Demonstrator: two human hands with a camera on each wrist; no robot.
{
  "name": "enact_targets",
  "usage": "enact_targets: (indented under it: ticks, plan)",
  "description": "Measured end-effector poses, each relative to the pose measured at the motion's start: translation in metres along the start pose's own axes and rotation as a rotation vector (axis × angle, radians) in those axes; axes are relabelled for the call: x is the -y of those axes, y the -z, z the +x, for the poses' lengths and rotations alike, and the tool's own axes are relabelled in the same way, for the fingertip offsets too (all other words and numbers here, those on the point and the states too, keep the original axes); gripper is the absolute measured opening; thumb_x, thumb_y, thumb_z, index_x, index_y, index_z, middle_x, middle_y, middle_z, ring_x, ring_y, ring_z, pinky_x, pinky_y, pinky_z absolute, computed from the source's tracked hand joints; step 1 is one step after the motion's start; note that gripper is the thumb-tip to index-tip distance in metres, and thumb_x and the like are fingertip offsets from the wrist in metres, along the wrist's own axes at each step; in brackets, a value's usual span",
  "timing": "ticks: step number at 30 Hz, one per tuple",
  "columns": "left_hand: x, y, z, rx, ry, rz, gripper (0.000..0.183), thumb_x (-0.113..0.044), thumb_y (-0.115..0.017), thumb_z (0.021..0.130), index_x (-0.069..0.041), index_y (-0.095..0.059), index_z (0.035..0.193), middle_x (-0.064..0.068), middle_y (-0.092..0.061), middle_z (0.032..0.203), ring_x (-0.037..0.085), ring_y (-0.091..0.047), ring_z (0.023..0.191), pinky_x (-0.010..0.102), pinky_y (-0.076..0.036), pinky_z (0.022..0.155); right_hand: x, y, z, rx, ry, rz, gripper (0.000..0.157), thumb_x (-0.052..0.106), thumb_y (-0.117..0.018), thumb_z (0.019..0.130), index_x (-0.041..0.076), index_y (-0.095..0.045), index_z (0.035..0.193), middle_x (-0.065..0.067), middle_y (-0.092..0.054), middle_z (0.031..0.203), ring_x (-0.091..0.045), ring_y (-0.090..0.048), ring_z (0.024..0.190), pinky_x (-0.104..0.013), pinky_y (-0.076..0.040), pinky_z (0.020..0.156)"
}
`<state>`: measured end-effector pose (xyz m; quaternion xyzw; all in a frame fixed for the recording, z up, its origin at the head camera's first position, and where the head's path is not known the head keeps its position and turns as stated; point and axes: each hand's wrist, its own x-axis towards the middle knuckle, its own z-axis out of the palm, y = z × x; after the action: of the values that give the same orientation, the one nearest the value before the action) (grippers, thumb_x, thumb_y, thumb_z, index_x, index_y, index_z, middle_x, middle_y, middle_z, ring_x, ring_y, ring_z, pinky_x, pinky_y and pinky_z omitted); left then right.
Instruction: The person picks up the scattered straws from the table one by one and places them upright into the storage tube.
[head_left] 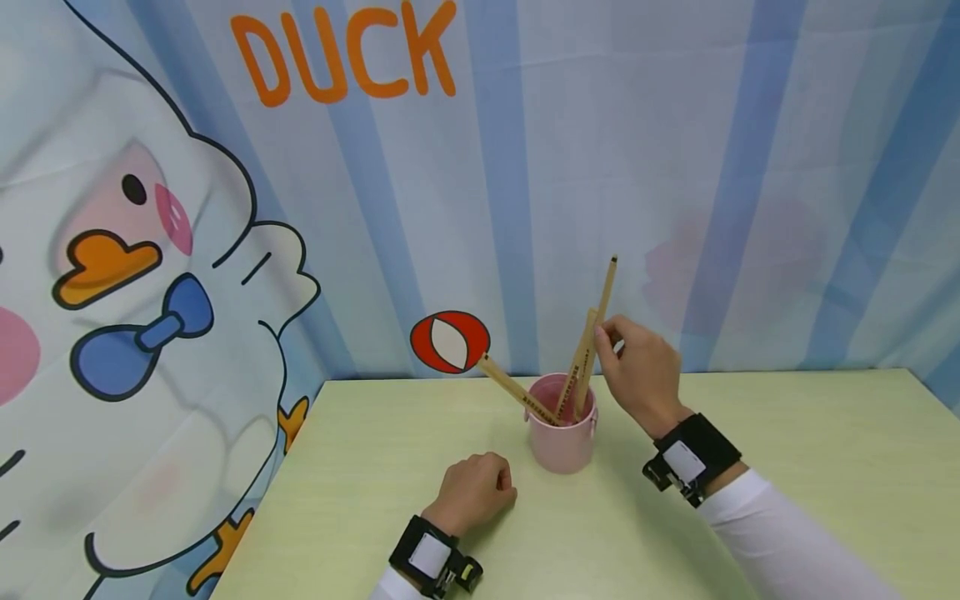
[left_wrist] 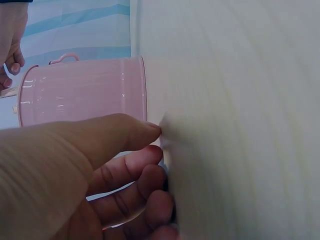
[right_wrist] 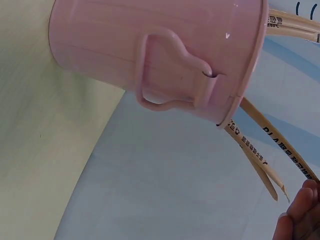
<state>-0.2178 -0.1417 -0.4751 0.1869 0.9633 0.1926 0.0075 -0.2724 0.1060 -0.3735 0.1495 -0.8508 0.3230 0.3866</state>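
Observation:
A pink metal bucket [head_left: 562,448] with small side handles stands upright on the table, holding several straws in printed brown paper sleeves. My right hand [head_left: 641,367] pinches one wrapped straw [head_left: 609,287] above the bucket's right rim; its lower end goes down into the bucket. Another wrapped straw [head_left: 572,367] leans close beside it, and one more straw [head_left: 517,392] slants out to the left. In the right wrist view, my right fingertips [right_wrist: 299,212] show at the edge by the straws. Loosely curled and holding nothing, my left hand [head_left: 472,492] rests on the table left of the bucket.
The pale yellow-green table [head_left: 360,467] ends at a hanging blue-and-white striped cloth [head_left: 600,125] just behind the bucket. A large printed duck [head_left: 135,333] fills the cloth at left. Black wrist straps with cameras sit on both wrists.

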Motion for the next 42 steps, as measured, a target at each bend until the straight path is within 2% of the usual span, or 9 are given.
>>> enact_targets:
  ticks: [14, 22, 27, 33, 42]
  plan:
    - [-0.002, 0.001, 0.001, 0.001, -0.001, 0.012, 0.025, -0.017, -0.072, 0.078, -0.021, -0.055, 0.060, -0.009, -0.049, 0.057, 0.006, -0.044, 0.054, 0.026, -0.036, 0.048, -0.009, -0.019, -0.023, 0.066, -0.075, -0.004, 0.016, 0.021, -0.060, 0.094, 0.009, -0.068, 0.087, -0.006, -0.068, 0.072, -0.014, -0.054, 0.052, -0.031, -0.036, 0.040]
    - [-0.002, 0.002, 0.000, -0.003, -0.003, 0.016, 0.025, -0.017, -0.072, 0.078, -0.021, -0.055, 0.060, -0.009, -0.049, 0.057, 0.006, -0.044, 0.054, 0.026, -0.035, 0.047, -0.012, -0.027, -0.037, 0.129, -0.145, -0.004, 0.016, 0.022, -0.061, 0.093, 0.009, -0.069, 0.087, -0.005, -0.067, 0.072, -0.012, -0.051, 0.050, -0.032, -0.037, 0.041]
    - [-0.001, 0.002, -0.001, -0.002, -0.005, 0.012, 0.025, -0.017, -0.072, 0.078, -0.021, -0.055, 0.061, -0.009, -0.049, 0.057, 0.007, -0.045, 0.054, 0.026, -0.035, 0.047, -0.013, -0.029, -0.040, 0.131, -0.148, 0.000, 0.015, 0.023, -0.062, 0.092, 0.011, -0.068, 0.085, -0.002, -0.067, 0.070, -0.011, -0.052, 0.051, -0.033, -0.038, 0.043]
    - [-0.002, 0.003, -0.001, -0.005, -0.002, 0.013, 0.026, -0.016, -0.072, 0.078, -0.021, -0.054, 0.060, -0.009, -0.049, 0.058, 0.006, -0.044, 0.054, 0.026, -0.035, 0.048, -0.013, -0.030, -0.043, 0.146, -0.143, -0.012, 0.015, 0.022, -0.063, 0.090, 0.012, -0.068, 0.080, 0.001, -0.061, 0.063, -0.011, -0.047, 0.049, -0.032, -0.035, 0.042]
    - [-0.004, 0.004, -0.002, -0.011, -0.004, 0.013, 0.026, -0.016, -0.073, 0.078, -0.020, -0.054, 0.060, -0.009, -0.049, 0.058, 0.006, -0.044, 0.054, 0.026, -0.035, 0.048, -0.015, -0.029, -0.047, 0.175, -0.161, -0.013, 0.017, 0.024, -0.062, 0.091, 0.010, -0.069, 0.084, 0.000, -0.061, 0.062, -0.011, -0.047, 0.049, -0.031, -0.035, 0.042]
